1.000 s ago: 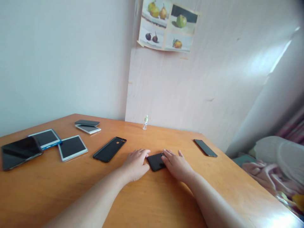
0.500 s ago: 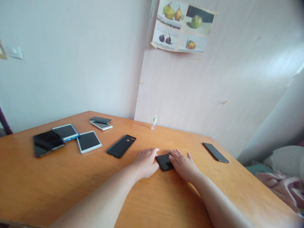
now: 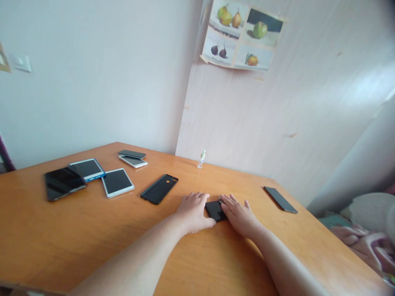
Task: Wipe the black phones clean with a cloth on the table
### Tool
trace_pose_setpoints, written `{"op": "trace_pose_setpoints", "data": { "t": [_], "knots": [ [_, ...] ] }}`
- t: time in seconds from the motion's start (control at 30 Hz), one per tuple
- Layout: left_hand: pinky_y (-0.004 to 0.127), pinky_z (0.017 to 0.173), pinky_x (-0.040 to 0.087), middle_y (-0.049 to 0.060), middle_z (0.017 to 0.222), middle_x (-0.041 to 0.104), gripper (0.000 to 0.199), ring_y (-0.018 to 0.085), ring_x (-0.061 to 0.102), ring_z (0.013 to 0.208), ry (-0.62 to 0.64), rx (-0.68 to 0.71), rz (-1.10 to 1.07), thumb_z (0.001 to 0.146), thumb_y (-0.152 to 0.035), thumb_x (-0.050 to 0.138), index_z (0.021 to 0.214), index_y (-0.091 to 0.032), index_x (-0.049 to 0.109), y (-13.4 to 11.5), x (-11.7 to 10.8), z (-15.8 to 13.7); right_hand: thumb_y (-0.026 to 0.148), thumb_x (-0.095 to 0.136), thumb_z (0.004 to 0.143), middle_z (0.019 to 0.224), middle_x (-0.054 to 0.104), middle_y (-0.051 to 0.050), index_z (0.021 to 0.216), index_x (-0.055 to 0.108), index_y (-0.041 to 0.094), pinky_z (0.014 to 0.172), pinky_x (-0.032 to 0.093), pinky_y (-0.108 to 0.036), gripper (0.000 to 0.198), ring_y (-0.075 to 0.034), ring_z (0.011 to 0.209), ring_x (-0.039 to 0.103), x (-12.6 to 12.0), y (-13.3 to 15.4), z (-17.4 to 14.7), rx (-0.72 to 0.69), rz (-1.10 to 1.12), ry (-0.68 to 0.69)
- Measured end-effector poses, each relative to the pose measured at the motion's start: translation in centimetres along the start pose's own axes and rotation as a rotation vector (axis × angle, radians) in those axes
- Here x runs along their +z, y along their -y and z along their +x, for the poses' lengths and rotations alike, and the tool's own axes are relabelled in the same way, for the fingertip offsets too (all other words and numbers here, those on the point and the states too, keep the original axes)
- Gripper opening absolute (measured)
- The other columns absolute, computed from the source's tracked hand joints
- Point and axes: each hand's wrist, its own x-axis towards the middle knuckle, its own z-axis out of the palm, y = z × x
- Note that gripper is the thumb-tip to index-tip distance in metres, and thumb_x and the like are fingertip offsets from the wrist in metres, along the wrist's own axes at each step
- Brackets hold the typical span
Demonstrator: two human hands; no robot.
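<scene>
A black phone (image 3: 215,210) lies flat on the wooden table, its right end covered by my right hand (image 3: 239,216). That hand rests with its fingers stretched out flat over the phone and its thumb apart. At the phone's left end is my left hand (image 3: 195,213), open, with the thumb spread away from the fingers around that edge. Left of it lies an empty black phone case (image 3: 159,189), its inner side up and a round hole near its far end.
On the left lie a black tablet (image 3: 64,183), a blue-edged tablet (image 3: 88,169) and a white tablet (image 3: 118,182). Behind them, a dark phone (image 3: 132,154) overlaps a white phone (image 3: 134,161). A small bottle (image 3: 201,159) stands near the wall. Another dark phone (image 3: 280,199) lies right.
My left hand has opened wider, its thumb moving right along the phone's near edge. My right hand stays on the phone. The view has shifted slightly.
</scene>
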Motion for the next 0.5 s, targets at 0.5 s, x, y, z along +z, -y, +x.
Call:
{"op": "trace_pose_setpoints", "data": {
  "t": [0.5],
  "knots": [
    [0.043,0.09,0.045,0.009,0.112,0.065,0.062,0.032,0.058,0.106,-0.015,-0.032,0.019,0.065,-0.052,0.068,0.118,-0.023,0.053,0.0,0.5,0.2,0.043,0.02,0.101,0.153,0.036,-0.004,0.147,0.036,0.029,0.111,0.008,-0.068,0.051,-0.027,0.145,0.023,-0.2,1.1,-1.1,-0.101,0.012,0.016]
  ]
}}
